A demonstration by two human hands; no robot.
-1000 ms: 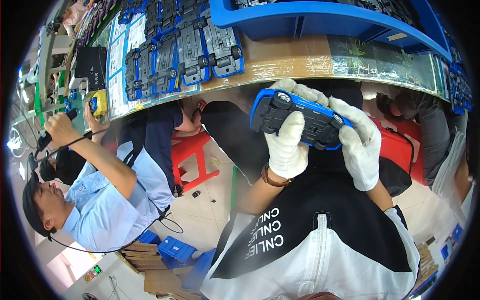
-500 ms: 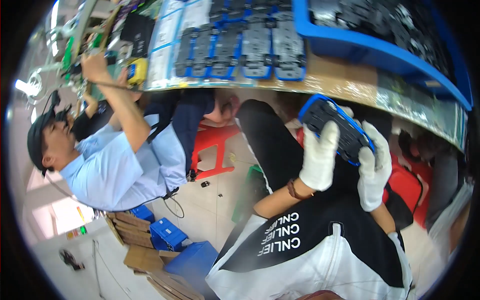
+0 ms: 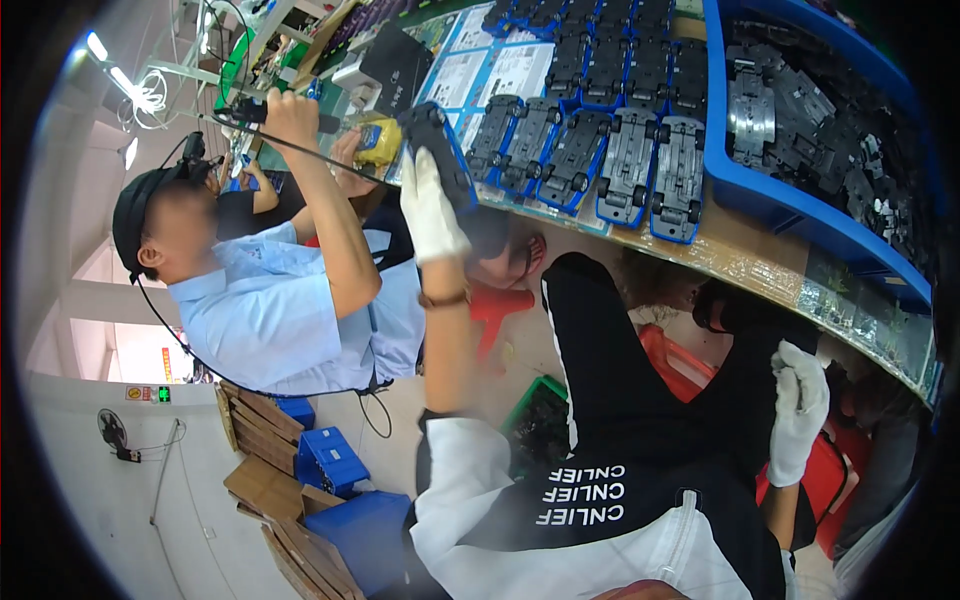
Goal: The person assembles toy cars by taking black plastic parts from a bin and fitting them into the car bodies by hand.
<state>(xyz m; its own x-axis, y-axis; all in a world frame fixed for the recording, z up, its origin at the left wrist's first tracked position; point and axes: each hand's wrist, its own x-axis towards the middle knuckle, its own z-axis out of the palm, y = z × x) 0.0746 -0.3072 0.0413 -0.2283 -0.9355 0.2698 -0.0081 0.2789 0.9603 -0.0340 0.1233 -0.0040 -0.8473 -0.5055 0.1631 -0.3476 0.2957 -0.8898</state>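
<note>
Your left hand point(image 3: 430, 212) pinches a blue-and-black toy car point(image 3: 441, 145) beside the row of cars point(image 3: 627, 165); your right, loosely curled, sits well apart. The blue bin point(image 3: 715, 95) holds black plastic parts.

The place looks like a factory workshop for putting small products together. Near-identical toy cars point(image 3: 627, 165) lie wheels up in rows along a long table point(image 3: 760, 265), beside a big blue bin point(image 3: 800, 205) heaped with loose dark plastic parts point(image 3: 800, 130). A co-worker point(image 3: 270, 310) in a light blue shirt sits at the same table, gripping a dark tool point(image 3: 250, 110). Behind, cardboard point(image 3: 265, 485) and blue crates point(image 3: 330, 460) are piled near a white wall with a fan point(image 3: 112, 430) and a green sign point(image 3: 164, 394).
</note>
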